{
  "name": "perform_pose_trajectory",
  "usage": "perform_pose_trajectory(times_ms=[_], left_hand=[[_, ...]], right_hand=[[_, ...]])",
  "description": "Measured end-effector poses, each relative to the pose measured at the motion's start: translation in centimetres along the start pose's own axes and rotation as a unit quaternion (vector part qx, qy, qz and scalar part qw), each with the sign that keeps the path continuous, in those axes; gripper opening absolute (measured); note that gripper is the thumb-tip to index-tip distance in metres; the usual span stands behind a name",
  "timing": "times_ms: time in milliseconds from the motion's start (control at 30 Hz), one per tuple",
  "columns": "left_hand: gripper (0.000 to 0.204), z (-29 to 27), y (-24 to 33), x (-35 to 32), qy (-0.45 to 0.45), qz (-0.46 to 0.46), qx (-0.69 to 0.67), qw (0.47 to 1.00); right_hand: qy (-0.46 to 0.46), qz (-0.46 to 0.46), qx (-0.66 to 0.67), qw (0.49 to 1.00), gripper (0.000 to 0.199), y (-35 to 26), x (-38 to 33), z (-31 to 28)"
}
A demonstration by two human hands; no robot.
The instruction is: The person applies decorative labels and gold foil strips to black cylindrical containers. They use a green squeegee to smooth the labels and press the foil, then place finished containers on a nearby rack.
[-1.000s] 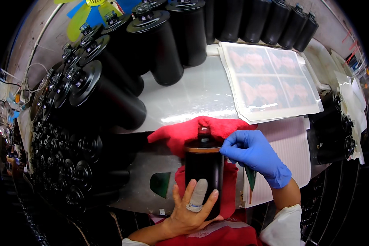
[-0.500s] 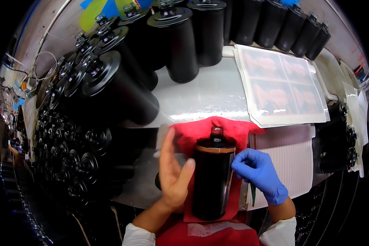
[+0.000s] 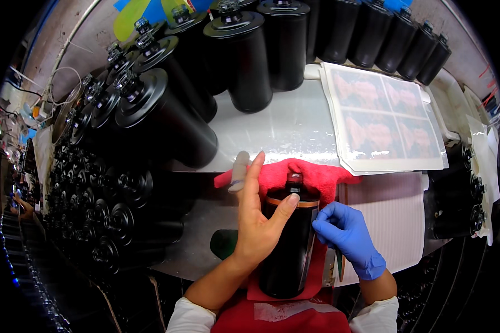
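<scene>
A black cylindrical bottle with a copper-coloured band below its shoulder stands on a red cloth in front of me. My left hand is open at the bottle's upper left, its thumb across the band and its fingers stretched upward. One finger wears a pale cover. At the bottle's right edge, my blue-gloved right hand has its fingertips pinched together. From beneath that hand pokes a thin, dark pointed tool. Whatever the fingertips pinch at the bottle's side is too small to make out.
Tall black bottles line the back and left. Many smaller bottles lie stacked at left. Printed sheets rest on the grey surface at right, above a ribbed white pad. A dark green round object sits beside my left wrist.
My left hand has moved right, bringing its thumb over the bottle's band and uncovering the green object. The right hand stays pinched at the bottle's right edge, nearly in place.
</scene>
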State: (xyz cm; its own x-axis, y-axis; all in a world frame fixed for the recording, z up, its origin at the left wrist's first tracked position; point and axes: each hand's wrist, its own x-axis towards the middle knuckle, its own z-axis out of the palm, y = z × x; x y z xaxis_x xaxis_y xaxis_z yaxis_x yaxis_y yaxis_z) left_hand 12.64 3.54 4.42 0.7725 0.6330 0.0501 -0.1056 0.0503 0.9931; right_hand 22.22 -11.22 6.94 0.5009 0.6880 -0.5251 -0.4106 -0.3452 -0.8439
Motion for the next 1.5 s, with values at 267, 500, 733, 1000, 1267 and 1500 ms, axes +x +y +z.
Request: perform_pose_trajectory(times_ms=[267, 500, 733, 1000, 1267, 1500], left_hand=[[0.071, 0.2, -0.1, 0.1, 0.008, -0.004, -0.074, 0.997], [0.074, -0.1, -0.4, 0.2, -0.023, 0.054, 0.083, 0.995], [0.098, 0.8, 1.9, -0.4, 0.01, 0.083, 0.364, 0.928], [0.093, 1.3, 1.1, -11.9, -0.083, 0.304, 0.447, 0.837], [0.107, -2.1, 0.0, -11.1, -0.193, 0.231, 0.381, 0.874], [0.136, -6.0, -3.0, -10.8, -0.327, 0.089, 0.381, 0.86]], right_hand=[[-0.003, -0.011, -0.002, 1.0, 0.013, 0.4, 0.2, -0.4], [0.077, 0.018, 0.317, 0.945, 0.025, 5.5, 1.3, -4.6], [0.16, 0.004, 0.292, 0.943, 0.032, 6.8, -2.7, -5.5], [0.197, -0.283, -0.11, 0.932, 0.037, -2.7, -1.9, 2.3], [0.231, -0.319, -0.126, 0.911, 0.031, -0.1, -0.6, 2.7], [0.223, -0.271, -0.008, 0.936, 0.033, 2.3, 0.3, 0.2]])
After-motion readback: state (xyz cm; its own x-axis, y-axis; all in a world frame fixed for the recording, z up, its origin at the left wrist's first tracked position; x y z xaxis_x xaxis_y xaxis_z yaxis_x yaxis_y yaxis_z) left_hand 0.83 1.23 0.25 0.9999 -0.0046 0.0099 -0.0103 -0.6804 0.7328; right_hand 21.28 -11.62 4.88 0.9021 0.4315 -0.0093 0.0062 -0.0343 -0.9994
